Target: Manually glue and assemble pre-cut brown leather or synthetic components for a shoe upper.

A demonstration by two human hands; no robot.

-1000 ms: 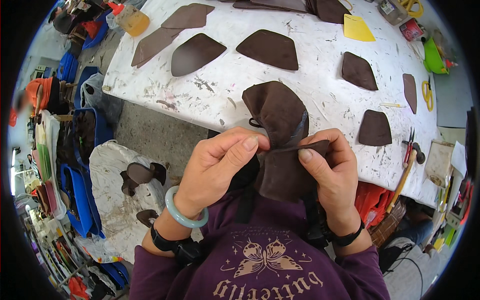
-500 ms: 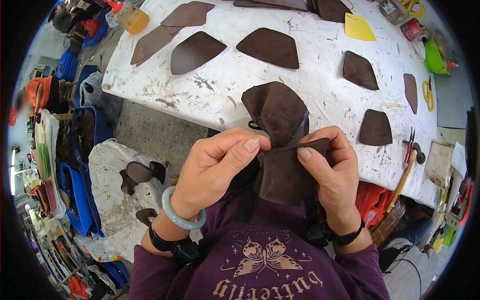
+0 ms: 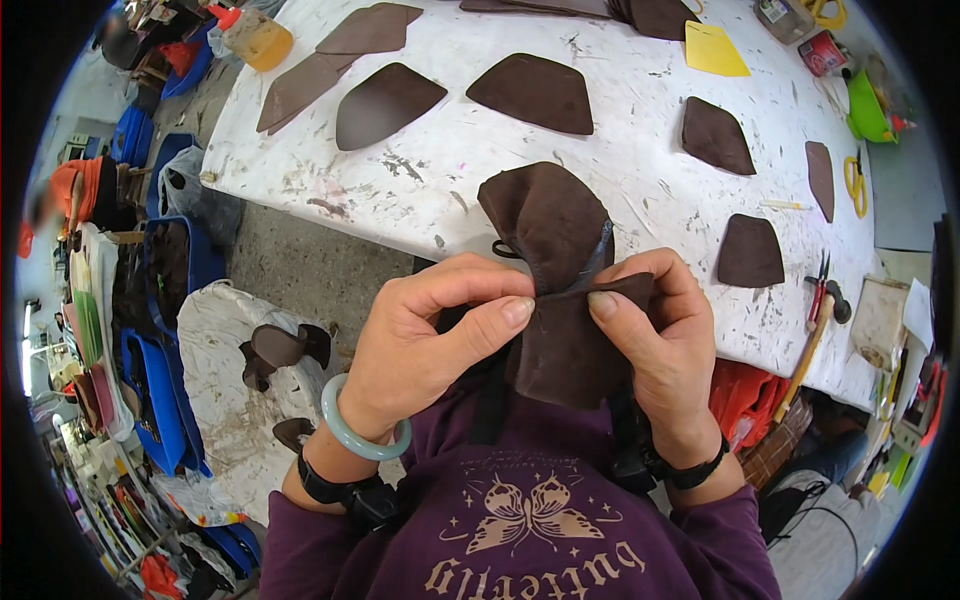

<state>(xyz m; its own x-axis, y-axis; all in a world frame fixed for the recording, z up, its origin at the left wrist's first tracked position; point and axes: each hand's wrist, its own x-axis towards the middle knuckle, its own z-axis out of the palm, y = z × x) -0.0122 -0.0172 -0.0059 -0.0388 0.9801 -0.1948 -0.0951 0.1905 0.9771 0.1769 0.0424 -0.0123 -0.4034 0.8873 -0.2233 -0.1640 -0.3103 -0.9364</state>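
Workpiece (image 3: 552,225): was held over the tabletop's (image 3: 400,205) near edge; contact could not be told.
Left hand (image 3: 440,320): was closed narrowly on the seam (image 3: 562,292).
Right hand (image 3: 660,330): was closed on the raised flap (image 3: 635,285).
Progress: seam was judged partly joined; flat pieces (image 3: 530,95) were left unassembled.
Tabletop: was marked with dark stains (image 3: 403,166); scissors (image 3: 855,187) and hammer (image 3: 807,348) were placed by the right edge.
Room: blue bins (image 3: 132,137) were set beyond the left edge.

Dark brown workpiece (image 3: 560,335), held midair: domed upper part, folded middle, flatter lower part below.
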